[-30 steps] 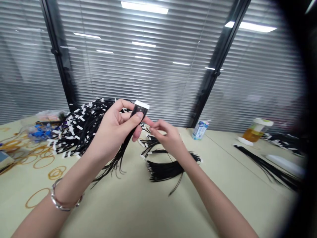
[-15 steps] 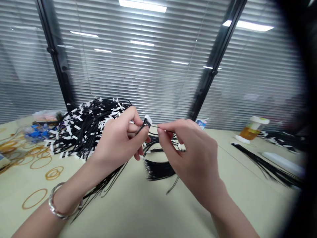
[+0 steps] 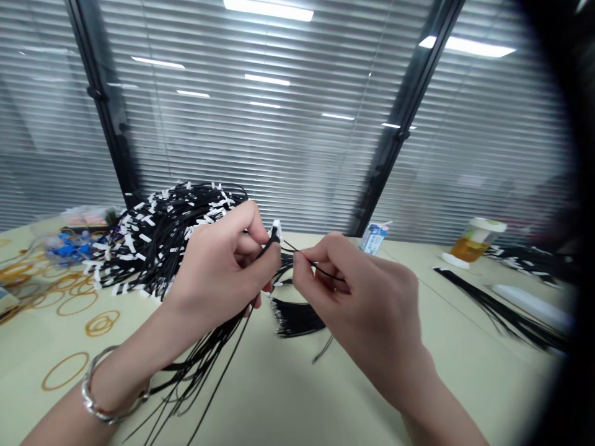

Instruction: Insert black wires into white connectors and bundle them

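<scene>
My left hand (image 3: 223,266) is closed around a black wire harness, with its white connector (image 3: 276,225) sticking up past the fingertips. Loose black wires (image 3: 204,359) of that harness trail down beneath the wrist. Between thumb and forefinger, my right hand (image 3: 362,303) pinches a single thin black wire (image 3: 325,271). The wire's far end reaches toward the connector; whether it touches is too fine to tell. Below and between both hands, a bundle of cut black wires (image 3: 297,317) with bare-looking tips lies on the table.
A big heap of black cables with white connectors (image 3: 162,235) stands at back left. Rubber bands (image 3: 102,322) and a bag of blue parts (image 3: 74,248) lie further left. To the right are a cup of amber liquid (image 3: 469,248), black wires (image 3: 493,303) and a small carton (image 3: 373,238).
My right hand has moved slightly down, and more of its wire shows. The connector in my left hand has turned and looks narrower. The trailing wires have swung toward the front.
</scene>
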`<state>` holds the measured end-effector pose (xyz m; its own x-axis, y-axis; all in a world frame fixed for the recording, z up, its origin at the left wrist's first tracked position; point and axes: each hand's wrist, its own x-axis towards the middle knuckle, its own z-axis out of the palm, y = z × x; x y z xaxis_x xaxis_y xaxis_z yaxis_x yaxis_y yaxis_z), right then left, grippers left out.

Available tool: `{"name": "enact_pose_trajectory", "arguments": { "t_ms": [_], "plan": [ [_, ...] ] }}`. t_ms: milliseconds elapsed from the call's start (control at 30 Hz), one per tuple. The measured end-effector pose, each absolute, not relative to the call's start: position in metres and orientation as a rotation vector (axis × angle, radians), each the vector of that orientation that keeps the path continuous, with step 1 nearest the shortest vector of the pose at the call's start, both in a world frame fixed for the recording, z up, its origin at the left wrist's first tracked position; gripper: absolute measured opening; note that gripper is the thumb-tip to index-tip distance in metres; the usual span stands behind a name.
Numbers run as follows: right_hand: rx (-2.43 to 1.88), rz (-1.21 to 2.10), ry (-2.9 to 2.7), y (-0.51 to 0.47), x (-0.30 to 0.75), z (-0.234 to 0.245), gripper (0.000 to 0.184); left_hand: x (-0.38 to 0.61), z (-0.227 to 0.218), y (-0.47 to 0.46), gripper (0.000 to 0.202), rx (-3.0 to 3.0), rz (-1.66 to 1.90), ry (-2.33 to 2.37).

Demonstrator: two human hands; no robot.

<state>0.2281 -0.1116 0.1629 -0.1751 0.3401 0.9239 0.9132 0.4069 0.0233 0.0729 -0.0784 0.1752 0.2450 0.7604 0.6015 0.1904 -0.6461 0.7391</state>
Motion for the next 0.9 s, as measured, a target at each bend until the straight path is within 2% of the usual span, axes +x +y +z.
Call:
{"name": "enact_pose_trajectory", "arguments": {
  "t_ms": [367, 900],
  "plan": [
    [-1.024, -0.789, -1.748, -0.1112, 0.2259, 0.1634, 0.016, 0.0737, 0.1789, -0.0823, 0.025, 1.925, 1.34, 0.889],
    [-0.9, -1.011, -1.704, -0.1062, 0.224, 0.1596, 0.018, 0.0737, 0.1778, -0.0784, 0.025, 1.935, 1.359, 0.829]
  ]
}}
